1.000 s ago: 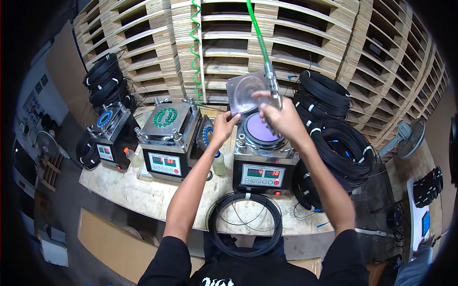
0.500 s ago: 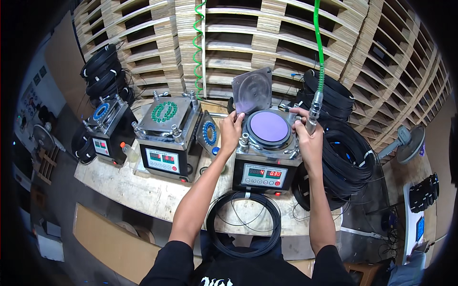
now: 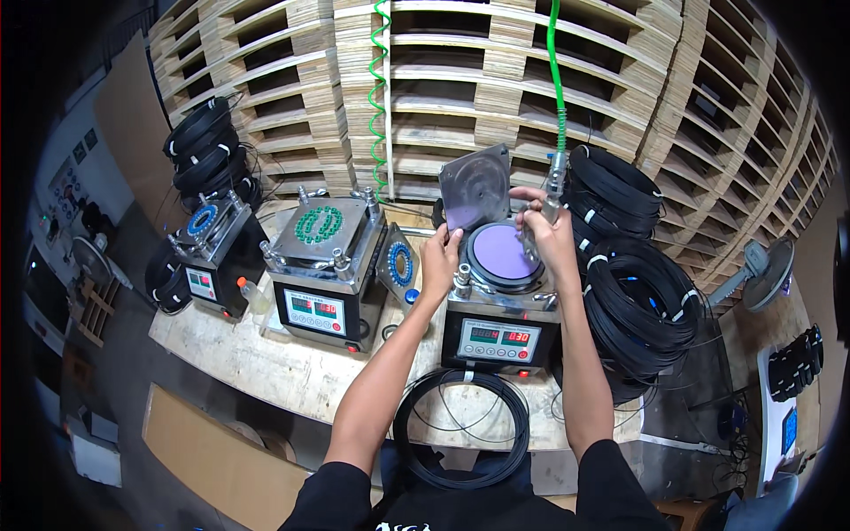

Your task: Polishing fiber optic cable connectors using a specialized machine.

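A grey benchtop machine [image 3: 500, 336] with a round purple pad [image 3: 498, 252] on top stands in front of me, its square metal lid [image 3: 476, 188] tipped up behind the pad. My left hand [image 3: 440, 258] rests on the machine's left rim, fingertips at the lid's lower left corner, holding nothing. My right hand [image 3: 547, 237] grips a metal air nozzle [image 3: 554, 181] on a green hose [image 3: 556, 80] at the pad's right rear edge.
Two similar machines stand to the left, one with a green-studded fixture [image 3: 320, 226], one with a blue ring [image 3: 205, 221]. Black cable coils [image 3: 642, 301] pile up at the right, more at back left [image 3: 205, 146] and one by my waist [image 3: 460, 429]. Stacked wooden pallets [image 3: 443, 88] stand behind.
My right hand first dropped with the nozzle to the machine's right side, then came back up to the pad's right rear edge. My left hand slid down from the lid to the left rim.
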`<state>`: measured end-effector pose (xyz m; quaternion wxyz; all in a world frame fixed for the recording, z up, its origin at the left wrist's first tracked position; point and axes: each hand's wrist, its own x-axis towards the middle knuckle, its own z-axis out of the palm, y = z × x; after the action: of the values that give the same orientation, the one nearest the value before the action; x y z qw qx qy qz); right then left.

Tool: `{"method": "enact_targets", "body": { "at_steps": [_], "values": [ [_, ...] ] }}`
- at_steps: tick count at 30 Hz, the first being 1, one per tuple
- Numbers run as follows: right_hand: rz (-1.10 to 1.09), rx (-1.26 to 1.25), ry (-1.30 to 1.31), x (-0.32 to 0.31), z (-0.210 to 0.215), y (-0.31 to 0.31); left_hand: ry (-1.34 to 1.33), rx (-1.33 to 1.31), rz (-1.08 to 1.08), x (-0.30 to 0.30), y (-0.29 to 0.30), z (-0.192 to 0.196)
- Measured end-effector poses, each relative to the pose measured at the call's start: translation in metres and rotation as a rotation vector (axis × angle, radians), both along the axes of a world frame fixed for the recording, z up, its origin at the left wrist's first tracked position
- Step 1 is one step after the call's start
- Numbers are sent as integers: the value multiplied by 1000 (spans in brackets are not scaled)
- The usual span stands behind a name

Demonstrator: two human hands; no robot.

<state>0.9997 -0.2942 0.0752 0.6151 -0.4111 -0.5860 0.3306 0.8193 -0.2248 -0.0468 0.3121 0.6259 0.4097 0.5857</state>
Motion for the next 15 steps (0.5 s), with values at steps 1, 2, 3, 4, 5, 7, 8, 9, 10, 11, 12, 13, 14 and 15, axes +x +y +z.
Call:
{"method": "enact_targets", "body": {
  "at_steps": [1,2,3,4,5,7,8,9,10,11,12,13,14,15],
  "values": [
    [-36,61,-3,9,-2,14,22,-6,11,1,0,0],
    [-71,97,-18,17,-4,26,16,0,17,4,2,-2],
    [-107,134,-32,22,-1,35,15,4,12,6,0,0],
    [-114,138,-34,26,2,42,31,0,9,9,-2,3],
    [-121,206,-4,22,9,48,50,-4,18,6,-3,3],
    [-129,277,24,17,15,50,82,-12,32,6,0,0],
    [-65,292,69,8,22,44,50,13,24,5,2,-3],
    [1,307,114,-3,30,37,18,38,20,1,2,-6],
    [102,282,159,-14,35,27,-4,36,17,-2,4,-8],
    [107,278,160,-16,35,16,-40,49,-3,-1,6,-10],
    [194,204,118,-15,33,7,-30,36,5,-1,6,-9],
    [281,128,76,-13,29,1,-20,22,13,-3,6,-9],
    [184,148,-89,-3,26,-2,10,20,19,2,4,-7],
    [175,147,-92,4,21,2,7,20,11,6,2,-4]
  ]
}}
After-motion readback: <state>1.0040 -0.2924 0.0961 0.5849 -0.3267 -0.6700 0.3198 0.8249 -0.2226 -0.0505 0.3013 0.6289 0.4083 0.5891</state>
